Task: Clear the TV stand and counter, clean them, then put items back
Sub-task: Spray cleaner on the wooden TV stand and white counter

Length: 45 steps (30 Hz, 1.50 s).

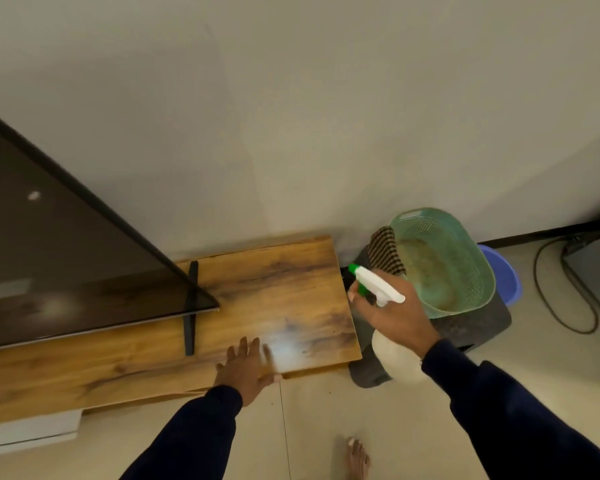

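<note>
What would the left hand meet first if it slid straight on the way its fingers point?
Judging by this view, only the bare wood-grain top of the TV stand: the left hand points across it toward the pale wall behind, right of the television's black foot.

No legible text, label, brand, number or sign in this view. Spray bottle (378, 289): white and green head, no print readable. Television (66, 254): dark screen and bezel, no logo discernible. Green basket (444, 261) and wooden TV stand (274, 299): plain surfaces, no markings seen.
</note>
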Each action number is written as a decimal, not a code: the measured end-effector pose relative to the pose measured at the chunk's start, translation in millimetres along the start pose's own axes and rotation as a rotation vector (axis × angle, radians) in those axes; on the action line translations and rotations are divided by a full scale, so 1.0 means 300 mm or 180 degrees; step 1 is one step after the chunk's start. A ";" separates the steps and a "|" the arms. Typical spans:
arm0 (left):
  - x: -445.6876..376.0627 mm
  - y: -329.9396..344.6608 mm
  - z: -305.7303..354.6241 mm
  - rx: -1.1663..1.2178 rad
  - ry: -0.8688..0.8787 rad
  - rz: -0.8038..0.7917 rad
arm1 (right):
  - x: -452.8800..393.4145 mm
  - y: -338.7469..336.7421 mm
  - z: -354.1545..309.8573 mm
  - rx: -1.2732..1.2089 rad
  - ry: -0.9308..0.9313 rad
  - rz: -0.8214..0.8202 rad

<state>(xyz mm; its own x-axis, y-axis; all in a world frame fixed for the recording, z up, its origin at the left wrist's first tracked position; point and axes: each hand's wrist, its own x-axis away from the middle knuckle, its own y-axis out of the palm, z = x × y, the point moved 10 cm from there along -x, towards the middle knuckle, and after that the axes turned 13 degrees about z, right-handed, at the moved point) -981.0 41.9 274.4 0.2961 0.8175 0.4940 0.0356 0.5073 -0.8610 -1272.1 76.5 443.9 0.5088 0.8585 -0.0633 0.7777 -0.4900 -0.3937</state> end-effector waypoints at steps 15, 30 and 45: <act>-0.171 0.203 -0.150 -0.0657 0.0362 0.0029 | 0.180 0.276 0.370 0.0201 0.0774 -0.0160; -0.157 0.200 -0.146 -0.0885 0.0510 0.0325 | 0.228 0.445 0.393 -0.0008 0.1164 -0.0600; -0.131 0.199 -0.165 -0.0653 0.0387 0.0381 | 0.286 0.477 0.404 0.0271 0.0380 -0.0704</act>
<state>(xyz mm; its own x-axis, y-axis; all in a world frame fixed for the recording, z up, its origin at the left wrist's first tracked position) -943.4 26.6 197.6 0.4219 0.8234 0.3796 0.1824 0.3330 -0.9251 -1161.7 98.3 271.0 0.3739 0.9169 0.1394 0.8435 -0.2737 -0.4621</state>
